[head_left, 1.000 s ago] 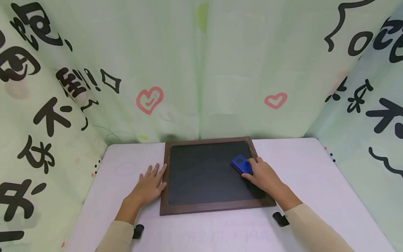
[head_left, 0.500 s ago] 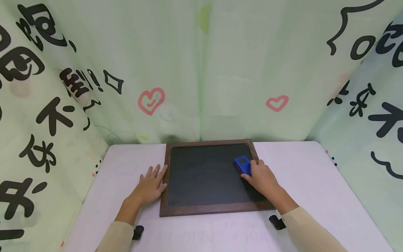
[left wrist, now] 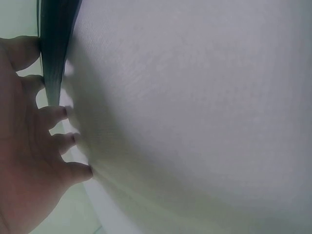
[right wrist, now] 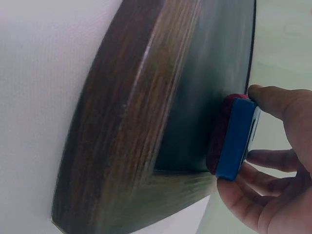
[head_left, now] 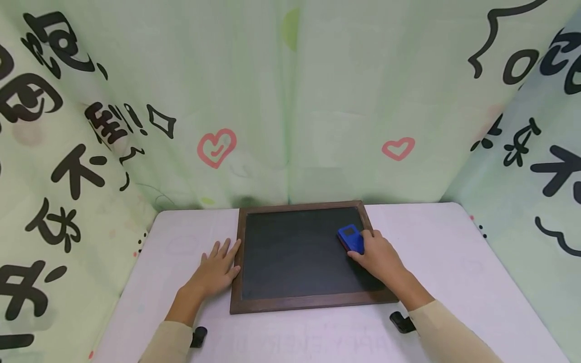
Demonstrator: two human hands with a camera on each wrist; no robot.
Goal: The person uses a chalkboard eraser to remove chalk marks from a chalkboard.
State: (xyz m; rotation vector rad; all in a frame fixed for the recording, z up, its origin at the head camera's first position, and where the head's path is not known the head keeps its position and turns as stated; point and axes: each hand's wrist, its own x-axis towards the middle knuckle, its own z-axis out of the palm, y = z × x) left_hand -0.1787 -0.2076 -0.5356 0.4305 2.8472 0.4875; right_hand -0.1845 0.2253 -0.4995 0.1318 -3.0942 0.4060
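Note:
A framed blackboard [head_left: 295, 262] with a dark wooden border lies on the table, its writing surface black and bare of marks. My right hand [head_left: 381, 257] grips a blue blackboard eraser [head_left: 350, 238] between thumb and fingers, over the board's right half. In the right wrist view the eraser [right wrist: 236, 139] has its dark red felt side against the black surface. At the board's left edge, my left hand [head_left: 215, 267] lies with fingers spread, its thumb and index fingertip touching the wooden frame. The left wrist view shows the fingertips [left wrist: 80, 171] on the white tabletop beside the frame.
The white table [head_left: 290, 335] has rounded back corners. Pale green curtains [head_left: 336, 101] with black lettering and pink hearts hang behind it and at both sides. Small black devices [head_left: 402, 322] sit under both beige sleeves [head_left: 449, 330].
The eraser and my right hand have shifted slightly right and turned a little since one second ago, then stayed nearly still. My left hand keeps its place.

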